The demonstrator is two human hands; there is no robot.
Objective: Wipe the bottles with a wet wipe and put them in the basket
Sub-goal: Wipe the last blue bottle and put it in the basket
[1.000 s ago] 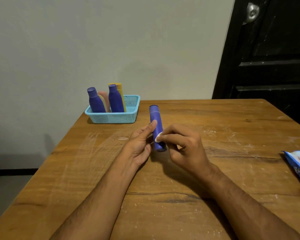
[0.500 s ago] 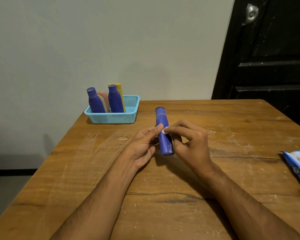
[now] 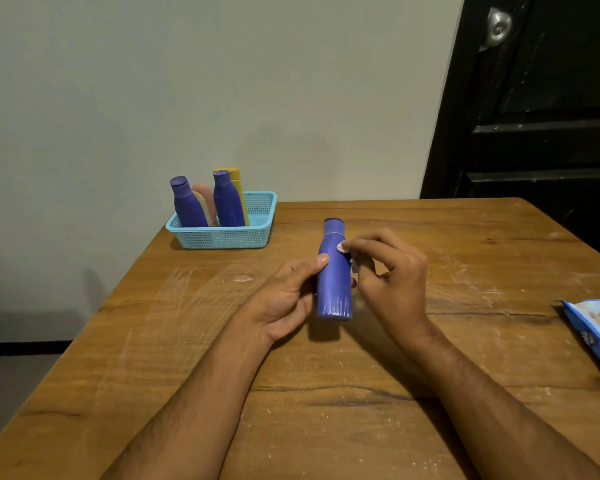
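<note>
Sitting at the far left corner of the wooden table [image 3: 326, 427], a light blue plastic basket [image 3: 222, 237] with perforated mesh walls and a flared rim holds four upright containers. Leftmost is a purple bottle [image 3: 186, 207] with a rounded shoulder and flat cap. Behind it, a pink tube [image 3: 204, 199] with a rounded top. Right of that, a second purple bottle [image 3: 227, 202], same shape, and touching its right side a yellow bottle [image 3: 238, 188], flat-topped and mostly hidden. Right part of the basket shows only mesh.

Held bottle [image 3: 334, 275]: purple, smooth glossy plastic, cylinder body narrowing to a short neck and flat round cap, cap pointing away from the camera, base toward it, lifted above the table mid-centre, well apart from the basket. Left hand [image 3: 284, 299] grips its body, thumb pressed on the left side, fingers wrapped behind. Right hand [image 3: 392, 271] pinches a small white wipe [image 3: 342, 248] at its fingertips, pressed against the bottle's upper right side near the shoulder; most of the wipe is hidden.

Table is worn brown wood with dark grain cracks, pale scuffs and white specks. Blue glossy wipes pack [image 3: 596, 334] lies at the right edge, partly cut off. Plain pale wall [image 3: 222, 81] behind, black panelled door [image 3: 541, 116] right.
</note>
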